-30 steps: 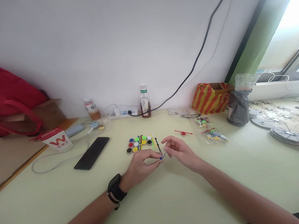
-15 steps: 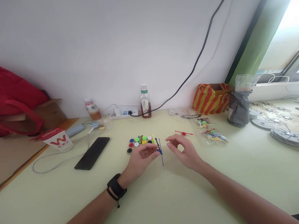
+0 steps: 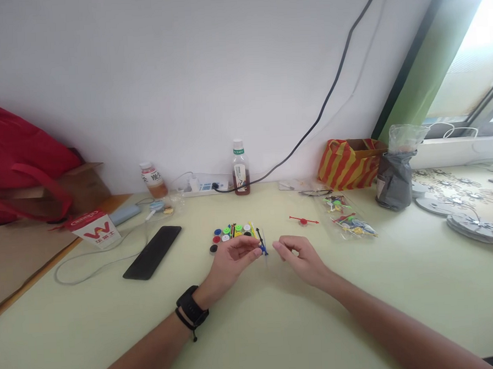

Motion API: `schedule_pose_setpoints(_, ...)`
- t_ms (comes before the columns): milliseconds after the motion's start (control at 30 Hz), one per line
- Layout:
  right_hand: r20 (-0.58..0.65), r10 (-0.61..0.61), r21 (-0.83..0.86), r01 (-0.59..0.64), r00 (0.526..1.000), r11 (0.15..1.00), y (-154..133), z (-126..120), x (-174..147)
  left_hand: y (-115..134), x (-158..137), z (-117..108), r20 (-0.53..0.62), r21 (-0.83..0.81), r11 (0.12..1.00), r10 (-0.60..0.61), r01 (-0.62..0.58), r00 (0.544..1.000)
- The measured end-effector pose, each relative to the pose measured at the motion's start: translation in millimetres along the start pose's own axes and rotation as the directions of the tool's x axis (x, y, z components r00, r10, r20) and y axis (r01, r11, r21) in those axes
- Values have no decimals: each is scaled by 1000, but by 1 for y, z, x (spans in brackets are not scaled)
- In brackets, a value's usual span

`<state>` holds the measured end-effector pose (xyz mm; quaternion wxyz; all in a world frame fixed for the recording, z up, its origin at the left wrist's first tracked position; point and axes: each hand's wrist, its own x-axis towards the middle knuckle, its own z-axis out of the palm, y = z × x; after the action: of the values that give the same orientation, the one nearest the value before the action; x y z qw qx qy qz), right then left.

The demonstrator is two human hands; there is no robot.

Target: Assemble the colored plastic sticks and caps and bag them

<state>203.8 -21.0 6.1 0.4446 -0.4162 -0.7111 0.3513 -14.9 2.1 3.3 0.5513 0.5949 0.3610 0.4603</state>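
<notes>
My left hand [image 3: 234,262], with a black watch [image 3: 192,308] on its wrist, pinches a small blue arrow spinner [image 3: 264,250] between thumb and fingers, just above the table. The spinner's long arrow is blurred to a faint streak. Close to its right side is my right hand [image 3: 304,258], thumb and forefinger together and the other fingers curled, with nothing visible in them. Behind my left hand lie several coloured round discs [image 3: 218,231] and thin arrows, partly hidden by the fingers. A red arrow spinner [image 3: 303,221] lies beyond my right hand.
Plastic bags of coloured parts [image 3: 354,225] lie at the right, before a striped bag [image 3: 347,165]. A black phone [image 3: 152,253] and a red-white box [image 3: 95,231] are at the left. By the wall stand a bottle [image 3: 241,171] and a power strip [image 3: 209,186].
The blue arrow, sharp and upright in the picture before, is now a faint blur. My right hand's thumb and forefinger have closed together. My left hand has hardly moved.
</notes>
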Motion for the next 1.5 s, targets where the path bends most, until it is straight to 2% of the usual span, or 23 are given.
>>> schedule_pose_setpoints(167,42,49,76,-52,998,996,-3,2,1,0,-1,0,28,22,1000,20,-20,999)
schedule_pose_setpoints(400,79,35,49,-39,996,998,-3,3,1,1,-1,2,31,13,1000,15,-16,999)
schedule_pose_setpoints(567,58,23,44,-26,998,999,-2,3,0,1,-2,2,30,16,1000,19,-20,999)
schedule_pose_setpoints(700,-11,-11,97,12,1000,995,-2,2,-2,1,-1,1,29,11,1000,9,-9,1000)
schedule_pose_setpoints(867,70,0,46,-3,998,999,-2,-2,0,-2,0,1,18,-8,1000,7,-7,1000)
schedule_pose_setpoints(933,53,24,25,-25,998,999,-3,-4,2,-3,0,1,20,-8,1000,8,-8,1000)
schedule_pose_setpoints(1000,48,59,35,-61,997,998,-6,-4,3,-3,0,0,23,-2,1000,15,-15,1000)
schedule_pose_setpoints(1100,107,102,83,-111,989,990,-9,-2,3,-3,0,0,32,20,999,32,-33,999)
schedule_pose_setpoints(1367,142,73,80,-85,987,993,1,5,2,-5,-1,1,58,26,998,60,-62,996)
schedule_pose_setpoints(1500,151,81,118,-100,985,988,7,7,2,-5,-3,4,86,102,990,85,-93,993)
